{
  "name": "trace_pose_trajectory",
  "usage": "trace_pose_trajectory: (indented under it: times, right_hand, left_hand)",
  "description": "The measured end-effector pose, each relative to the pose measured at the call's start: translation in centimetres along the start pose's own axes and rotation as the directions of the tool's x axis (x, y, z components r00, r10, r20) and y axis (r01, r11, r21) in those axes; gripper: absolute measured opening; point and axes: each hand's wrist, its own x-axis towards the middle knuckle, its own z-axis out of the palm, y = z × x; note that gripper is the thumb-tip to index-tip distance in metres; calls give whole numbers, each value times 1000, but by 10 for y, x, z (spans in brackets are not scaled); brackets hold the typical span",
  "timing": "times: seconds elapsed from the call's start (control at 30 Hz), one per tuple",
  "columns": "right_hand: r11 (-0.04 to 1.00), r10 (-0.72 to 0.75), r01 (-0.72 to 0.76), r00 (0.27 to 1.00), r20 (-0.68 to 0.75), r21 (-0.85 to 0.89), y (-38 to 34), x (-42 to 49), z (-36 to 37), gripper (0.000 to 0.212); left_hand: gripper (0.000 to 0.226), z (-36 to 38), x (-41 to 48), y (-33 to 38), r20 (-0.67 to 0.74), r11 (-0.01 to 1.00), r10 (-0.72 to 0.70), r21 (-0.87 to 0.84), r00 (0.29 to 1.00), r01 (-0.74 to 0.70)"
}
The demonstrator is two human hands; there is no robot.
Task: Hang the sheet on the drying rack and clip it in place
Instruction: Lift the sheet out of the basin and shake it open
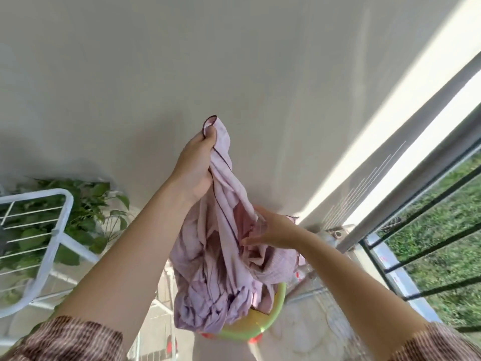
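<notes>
A pale pink sheet (218, 259) with a dark hem hangs bunched in front of me, its lower end resting in a green-rimmed yellow basket (263, 324). My left hand (195, 165) is raised high and shut on a top corner of the sheet. My right hand (270, 230) is lower and to the right, with its fingers gripping a fold of the same sheet. The white wire drying rack (46, 230) stands at the left, apart from both hands, with nothing hung on it. No clips are visible.
A leafy green plant (88, 212) grows behind the rack. A plain grey wall (234, 61) fills the view ahead. On the right runs a black balcony railing (421, 243) with grass beyond it. The floor is pale tile.
</notes>
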Motion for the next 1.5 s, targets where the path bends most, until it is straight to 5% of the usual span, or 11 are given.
trace_pose_trajectory:
  times: [0.1,0.37,0.5,0.6,0.67,0.8,0.9,1.03,1.17,1.4,1.5]
  right_hand:
    - [997,53,-63,972,-229,-35,1,11,2,15]
    - [762,-165,451,830,-533,465,-71,-23,-115,29]
    - [573,-405,488,867,-291,658,-102,-51,-164,44]
    - [970,-231,221,968,-103,-101,-100,-45,-163,32]
    - [854,-207,59,950,-233,-517,-89,-34,-151,24]
    - [820,-429,135,788,-441,-557,-82,-28,-143,15]
    - [829,-551,323,614,-565,-457,-95,-36,-144,31]
    - [821,-568,487,640,-518,-298,-112,-44,-137,42]
    - [797,-520,595,763,-383,104,-125,-48,-129,45]
    - [555,-410,493,863,-296,669,-72,-31,-121,62]
    - [714,-314,351,934,-171,606,-14,-12,-89,73]
  left_hand:
    - [32,1,-5,25,119,999,41,19,992,-43]
    - [27,-52,9,19,-232,952,45,304,972,29]
    - [34,-70,13,-1,-256,902,24,423,966,90]
    - [34,-85,14,-13,-267,855,35,506,963,110]
    - [38,-96,12,-27,-252,715,33,682,967,154]
    - [23,-108,5,-54,-171,316,-177,923,969,221]
    - [12,-93,7,-51,-113,564,-228,795,967,225]
    - [27,-32,-2,-11,213,948,-237,265,948,178]
    - [26,0,-21,3,519,936,-199,353,831,4]
    - [35,-3,-19,-12,190,762,36,630,981,-149]
    - [27,-5,-25,0,189,797,61,582,980,-162]
